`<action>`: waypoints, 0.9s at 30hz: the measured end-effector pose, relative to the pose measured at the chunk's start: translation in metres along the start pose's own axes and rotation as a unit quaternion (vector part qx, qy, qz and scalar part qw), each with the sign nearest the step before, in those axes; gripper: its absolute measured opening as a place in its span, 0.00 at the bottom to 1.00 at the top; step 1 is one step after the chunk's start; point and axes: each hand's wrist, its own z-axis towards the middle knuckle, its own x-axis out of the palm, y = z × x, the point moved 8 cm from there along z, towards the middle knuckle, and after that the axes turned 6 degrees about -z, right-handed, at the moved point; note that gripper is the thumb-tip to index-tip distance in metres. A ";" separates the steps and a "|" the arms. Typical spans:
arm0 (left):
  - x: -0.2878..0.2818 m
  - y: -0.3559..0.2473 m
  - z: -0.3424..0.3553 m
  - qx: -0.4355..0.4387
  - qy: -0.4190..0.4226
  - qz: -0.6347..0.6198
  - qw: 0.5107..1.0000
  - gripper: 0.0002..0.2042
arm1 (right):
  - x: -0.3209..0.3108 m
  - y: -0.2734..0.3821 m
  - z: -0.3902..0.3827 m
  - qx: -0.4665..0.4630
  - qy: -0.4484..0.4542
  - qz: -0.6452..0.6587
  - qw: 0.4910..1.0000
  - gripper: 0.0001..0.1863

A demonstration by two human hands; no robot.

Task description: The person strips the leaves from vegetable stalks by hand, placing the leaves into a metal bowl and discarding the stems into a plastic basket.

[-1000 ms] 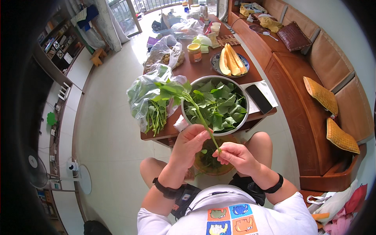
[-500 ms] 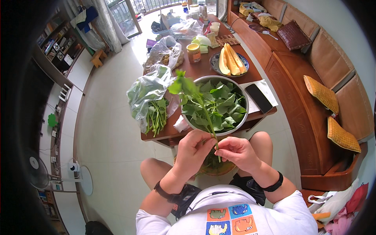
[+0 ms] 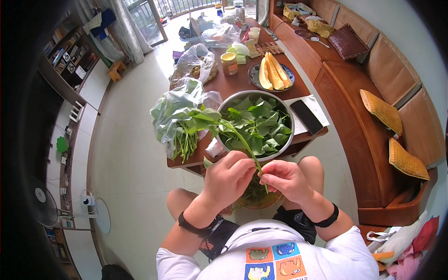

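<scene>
My left hand (image 3: 226, 179), fingers curled, grips a long green leafy stem (image 3: 240, 137) near its lower part. My right hand (image 3: 284, 179) pinches the same stem just below, by its bottom end. The stem's leafy top tilts up and left, over the edge of a metal bowl (image 3: 292, 130) heaped with loose green leaves (image 3: 263, 121). Left of the bowl lies a plastic bag (image 3: 168, 114) with a bundle of stems (image 3: 185, 144) poking out. A small crumpled white item (image 3: 214, 148) sits beside the bowl. Under my hands, between my legs, an orange basin (image 3: 261, 200) holds greens, partly hidden.
The wooden table (image 3: 228, 88) also carries a black phone (image 3: 305, 116) on paper, a plate of melon slices (image 3: 275, 72), a jar (image 3: 229, 64) and bags. A wooden sofa (image 3: 345, 140) lines the right; a standing fan (image 3: 44, 205) is at left.
The stem's leafy top swung upright half a second ago and now leans left again. My left hand has shifted slightly left, its fingers more curled; my right hand still pinches the lower stem.
</scene>
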 end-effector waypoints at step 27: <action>0.043 0.059 -0.039 -0.378 -0.089 -0.511 0.767 0.04 | 0.001 0.013 0.001 -0.105 -0.056 -0.192 0.974 0.04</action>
